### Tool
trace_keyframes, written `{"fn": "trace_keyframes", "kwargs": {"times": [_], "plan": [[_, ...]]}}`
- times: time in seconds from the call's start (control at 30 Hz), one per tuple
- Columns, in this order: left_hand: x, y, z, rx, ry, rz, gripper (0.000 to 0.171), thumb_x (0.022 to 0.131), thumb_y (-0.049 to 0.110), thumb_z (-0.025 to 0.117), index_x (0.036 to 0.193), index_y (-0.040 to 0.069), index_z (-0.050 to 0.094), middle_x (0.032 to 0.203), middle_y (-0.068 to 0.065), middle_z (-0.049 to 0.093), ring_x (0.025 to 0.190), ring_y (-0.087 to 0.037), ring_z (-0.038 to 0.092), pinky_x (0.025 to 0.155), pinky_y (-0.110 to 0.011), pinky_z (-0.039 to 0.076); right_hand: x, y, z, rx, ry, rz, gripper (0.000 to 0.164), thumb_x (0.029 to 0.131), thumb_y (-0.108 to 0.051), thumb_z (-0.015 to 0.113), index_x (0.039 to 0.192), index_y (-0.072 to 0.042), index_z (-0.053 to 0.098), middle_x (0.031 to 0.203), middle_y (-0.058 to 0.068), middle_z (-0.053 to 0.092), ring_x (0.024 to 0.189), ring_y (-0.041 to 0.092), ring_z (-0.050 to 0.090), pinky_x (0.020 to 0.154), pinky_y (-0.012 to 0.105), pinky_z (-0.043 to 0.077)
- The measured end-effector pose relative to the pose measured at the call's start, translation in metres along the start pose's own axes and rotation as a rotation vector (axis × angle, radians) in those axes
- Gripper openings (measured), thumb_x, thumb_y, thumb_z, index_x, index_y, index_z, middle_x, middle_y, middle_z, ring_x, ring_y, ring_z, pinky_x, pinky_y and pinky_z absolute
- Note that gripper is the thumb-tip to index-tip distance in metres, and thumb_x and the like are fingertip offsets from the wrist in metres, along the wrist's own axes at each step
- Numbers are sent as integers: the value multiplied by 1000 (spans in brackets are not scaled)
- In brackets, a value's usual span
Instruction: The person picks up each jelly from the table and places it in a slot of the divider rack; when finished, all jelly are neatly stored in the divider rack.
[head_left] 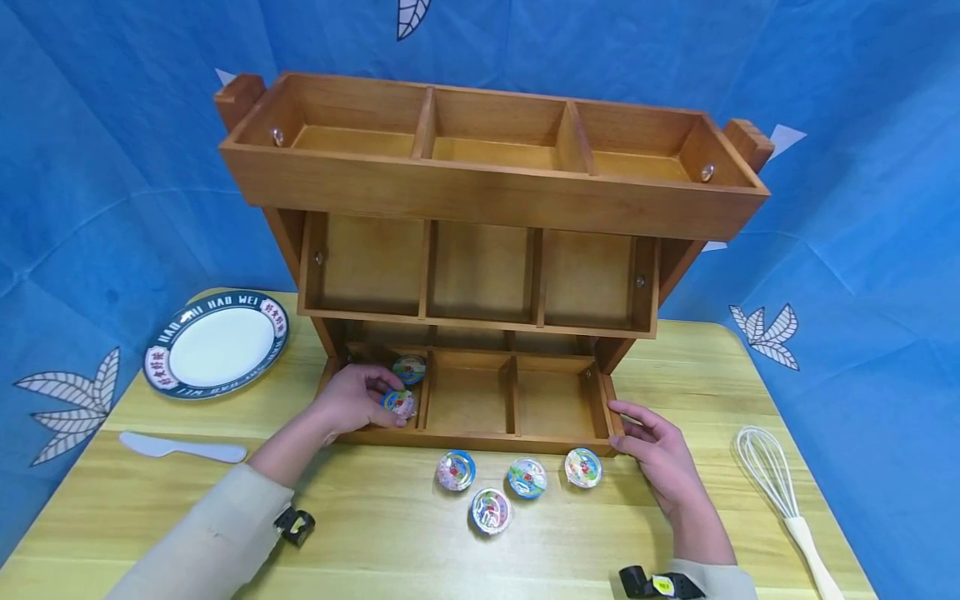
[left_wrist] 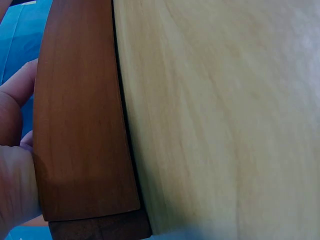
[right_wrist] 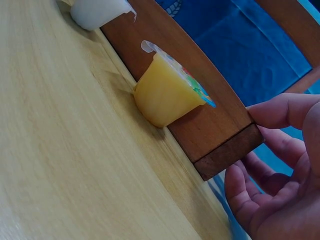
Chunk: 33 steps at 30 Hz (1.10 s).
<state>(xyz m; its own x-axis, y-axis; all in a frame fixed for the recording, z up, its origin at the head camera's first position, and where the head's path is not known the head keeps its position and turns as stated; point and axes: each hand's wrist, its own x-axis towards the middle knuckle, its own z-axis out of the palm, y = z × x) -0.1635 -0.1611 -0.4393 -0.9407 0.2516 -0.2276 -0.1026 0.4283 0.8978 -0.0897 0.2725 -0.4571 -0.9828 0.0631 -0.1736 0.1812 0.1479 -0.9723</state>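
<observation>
A three-tier wooden rack stands on the table, each tray split into three compartments. In its bottom-left compartment my left hand pinches a small jelly cup with a printed foil lid. Another jelly cup sits just behind it in that same compartment. My right hand rests thumb and fingertips against the right end of the bottom tray, near its front corner. A yellow jelly cup stands in front of that corner. In the left wrist view the tray's front board hides the held cup.
Three more jelly cups, one pink-lidded, one green-lidded and one nearest me, stand before the rack. A rimmed plate and white knife lie left; a whisk lies right. Blue cloth hangs behind.
</observation>
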Motion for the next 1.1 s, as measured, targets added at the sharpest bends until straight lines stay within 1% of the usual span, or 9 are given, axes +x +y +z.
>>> {"fn": "trace_keyframes", "kwargs": {"times": [0.23,0.37,0.53,0.7,0.83,1.1], "plan": [[2,-1,0,31,5,-2,49,63,1,93,105,1,69,103,-13,63,87,-25,61,73,-35,55,1,-1,0,-2,0,5,50,89,4,67,137,3,55,143,15,44,112,22,53,84,25,53],[3,-1,-1,14,-8,2,49,64,0,93,107,1,69,105,-13,63,89,-25,62,74,-34,55,1,-1,0,-8,2,4,50,89,4,67,137,3,55,143,14,43,113,23,52,84,25,53],[3,-1,-3,-38,-33,17,51,64,-3,91,109,-3,67,105,-17,62,91,-28,61,76,-34,55,1,-3,1,9,7,-10,50,87,5,68,136,5,55,137,16,46,106,19,56,81,25,54],[3,-1,-5,-69,-36,7,54,64,-4,91,112,-4,66,105,-17,62,93,-29,60,78,-34,55,1,-3,0,11,7,-17,51,87,6,68,136,6,55,136,16,47,105,18,56,80,25,54],[1,0,-6,-75,-27,-4,56,64,-3,91,115,-4,65,107,-17,62,95,-30,60,80,-35,55,1,-1,0,8,2,-17,50,87,6,68,136,6,55,139,16,46,106,19,56,81,25,54],[-7,3,-11,-86,-16,13,61,68,-1,90,122,-5,63,114,-18,64,100,-32,63,83,-37,56,0,0,0,-1,0,-4,50,88,5,67,137,5,55,142,15,43,108,20,54,82,25,54]]}}
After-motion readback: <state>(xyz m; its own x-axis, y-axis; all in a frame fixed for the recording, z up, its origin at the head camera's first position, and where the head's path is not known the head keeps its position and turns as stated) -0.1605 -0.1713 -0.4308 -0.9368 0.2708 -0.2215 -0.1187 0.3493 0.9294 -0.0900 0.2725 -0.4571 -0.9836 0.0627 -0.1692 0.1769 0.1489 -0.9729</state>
